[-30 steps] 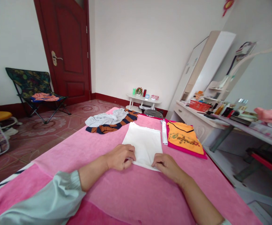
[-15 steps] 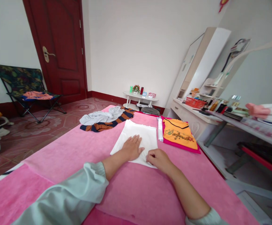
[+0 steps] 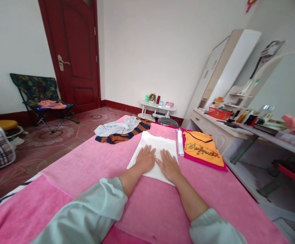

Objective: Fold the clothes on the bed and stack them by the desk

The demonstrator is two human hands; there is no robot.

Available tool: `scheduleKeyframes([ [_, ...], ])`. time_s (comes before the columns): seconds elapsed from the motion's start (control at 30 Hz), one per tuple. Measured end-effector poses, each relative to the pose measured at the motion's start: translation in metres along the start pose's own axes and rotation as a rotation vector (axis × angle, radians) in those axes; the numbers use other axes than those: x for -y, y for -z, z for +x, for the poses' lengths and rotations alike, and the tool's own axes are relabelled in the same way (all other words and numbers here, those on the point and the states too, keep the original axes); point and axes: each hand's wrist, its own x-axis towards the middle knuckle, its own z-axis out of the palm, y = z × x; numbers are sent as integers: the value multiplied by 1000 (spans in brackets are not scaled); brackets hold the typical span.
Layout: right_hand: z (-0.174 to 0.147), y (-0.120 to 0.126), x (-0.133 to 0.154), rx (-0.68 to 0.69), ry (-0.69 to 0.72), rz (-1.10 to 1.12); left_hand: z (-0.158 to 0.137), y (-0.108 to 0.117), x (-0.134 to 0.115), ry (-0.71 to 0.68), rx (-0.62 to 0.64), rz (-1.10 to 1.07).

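While the person's bare left hand [image 3: 146, 160] and right hand [image 3: 169, 166] lie flat, fingers spread, on the rectangular white cloth [image 3: 160, 140] beneath, uneven pushing could wrinkle it.

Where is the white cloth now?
The white cloth lies below the head view's centre, on the pink blanket under the left hand and right hand, left of the orange shirt.

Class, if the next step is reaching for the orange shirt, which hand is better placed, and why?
Probably the right. The right hand lies flat on the white cloth, nearer the orange shirt; the left hand, also flat there, is farther off and would likely have to cross over.
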Motion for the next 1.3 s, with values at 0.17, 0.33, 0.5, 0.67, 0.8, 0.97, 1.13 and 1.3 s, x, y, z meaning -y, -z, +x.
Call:
scheduleKeyframes([
  [0.17,0,-5,-6,-65,-12,-46,0,-2,0,9,14,28],
  [0.33,3,-7,-7,-78,-166,-89,1,-7,-3,81,-22,98],
  [0.5,22,11,-7,-12,-154,-125,-1,-7,-8,85,-38,120],
  [0.67,53,22,-18,-205,-84,-135,-1,-6,-8,94,-11,109],
  [0.8,68,0,-37,-39,-144,-129,0,-9,-6,82,4,91],
  [0.97,68,-1,-32,43,-193,-166,1,-8,-2,85,34,66],
  [1.13,52,1,-3,11,-167,-178,3,-4,-1,63,66,12],
  [1.3,40,-11,2,-44,-67,-91,11,16,17,24,89,-125],
])
